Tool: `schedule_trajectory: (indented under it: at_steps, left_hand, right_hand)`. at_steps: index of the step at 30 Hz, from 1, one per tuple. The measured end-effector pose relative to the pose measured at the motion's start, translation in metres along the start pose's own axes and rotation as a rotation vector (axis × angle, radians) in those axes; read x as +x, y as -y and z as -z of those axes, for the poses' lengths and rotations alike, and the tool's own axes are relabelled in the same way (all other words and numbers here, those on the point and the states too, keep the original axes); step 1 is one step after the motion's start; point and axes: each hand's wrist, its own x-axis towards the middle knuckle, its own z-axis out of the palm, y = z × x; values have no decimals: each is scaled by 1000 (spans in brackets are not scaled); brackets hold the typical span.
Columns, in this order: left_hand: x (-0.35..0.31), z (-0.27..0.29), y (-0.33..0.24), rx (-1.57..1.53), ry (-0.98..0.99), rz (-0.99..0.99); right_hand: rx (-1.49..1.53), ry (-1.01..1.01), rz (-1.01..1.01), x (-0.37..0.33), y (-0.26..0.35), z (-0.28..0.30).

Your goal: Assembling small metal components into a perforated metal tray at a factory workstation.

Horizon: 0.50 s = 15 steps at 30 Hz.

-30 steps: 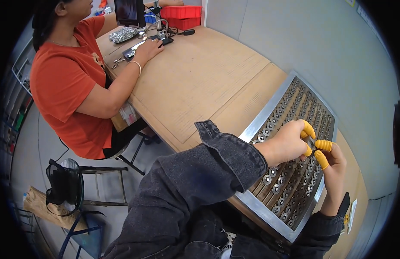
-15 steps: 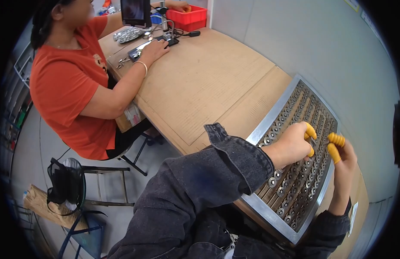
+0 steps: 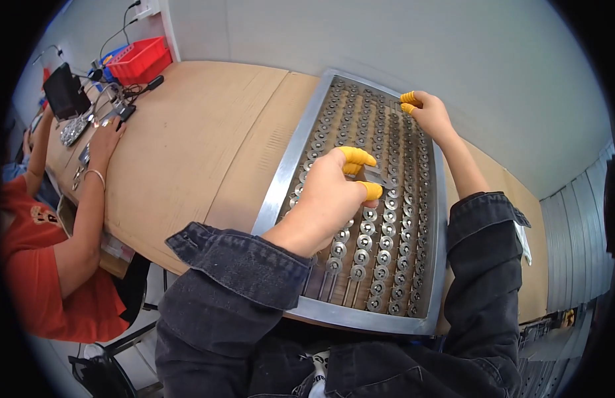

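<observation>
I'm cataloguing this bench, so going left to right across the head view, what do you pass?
Co-worker in an orange shirt → red bin → bare wooden tabletop → left hand pinching a small metal tool → right hand at the far edge of the metal tray.

screen (image 3: 65, 93) | dark, rectangular | far left table end, beside red bin (image 3: 138, 60)

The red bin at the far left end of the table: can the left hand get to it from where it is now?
Probably not without leaning: the left hand holds a small metal piece over the metal tray, and the red bin lies far across bare table.
</observation>
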Motion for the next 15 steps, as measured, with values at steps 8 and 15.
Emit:
schedule_trajectory:
  at_steps: [8, 15]
  left_hand:
    - [14, -11, 17, -16, 94, -144]
    - [7, -2, 18, -96, 56, -123]
  right_hand:
    - [-93, 12, 120, 41, -82, -16]
    - [-194, 134, 41, 23, -27, -28]
